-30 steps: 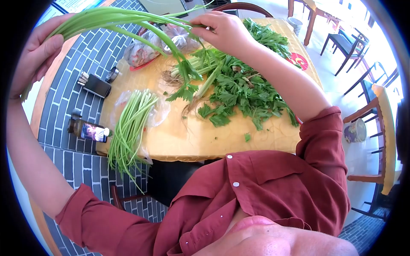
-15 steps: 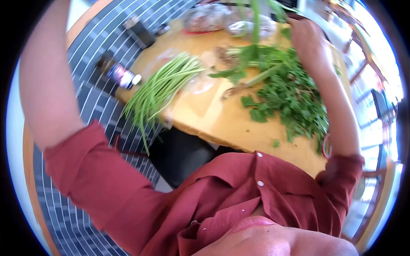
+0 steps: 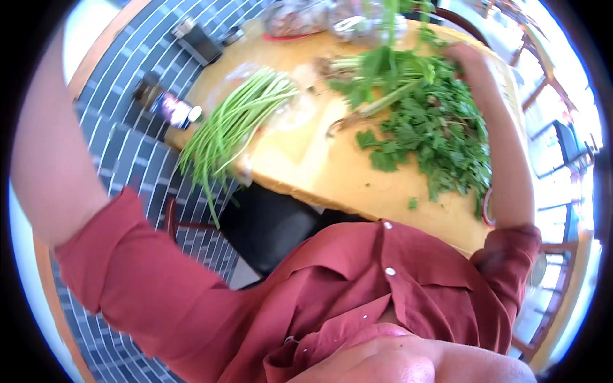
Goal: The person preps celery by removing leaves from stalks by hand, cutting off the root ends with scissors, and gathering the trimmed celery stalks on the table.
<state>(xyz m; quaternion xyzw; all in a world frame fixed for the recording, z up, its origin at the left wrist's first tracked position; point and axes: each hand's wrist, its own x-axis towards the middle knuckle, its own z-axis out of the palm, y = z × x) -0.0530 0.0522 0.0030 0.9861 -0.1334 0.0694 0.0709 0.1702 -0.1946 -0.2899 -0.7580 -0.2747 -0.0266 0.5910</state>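
I have the left arm (image 3: pixel 54 147) bent at the elbow and raised, its bare forearm running up past the edge of my view, left hand out of sight. The right arm (image 3: pixel 511 153) reaches forward, leaning inward toward the wrist. The right hand (image 3: pixel 469 56) is blurred, fingers directed leftward, their grip unclear to me.

shirt (image 3: pixel 332 274): maroon | sleeves (image 3: pixel 96 252): rolled up | front buttons (image 3: pixel 389 272): small, round, white | collar (image 3: pixel 287 357): open

Yellow-covered table (image 3: pixel 319 167), leafy celery heap (image 3: pixel 440 127), green stalks (image 3: pixel 246 108) over clear plastic (image 3: pixel 294 117)
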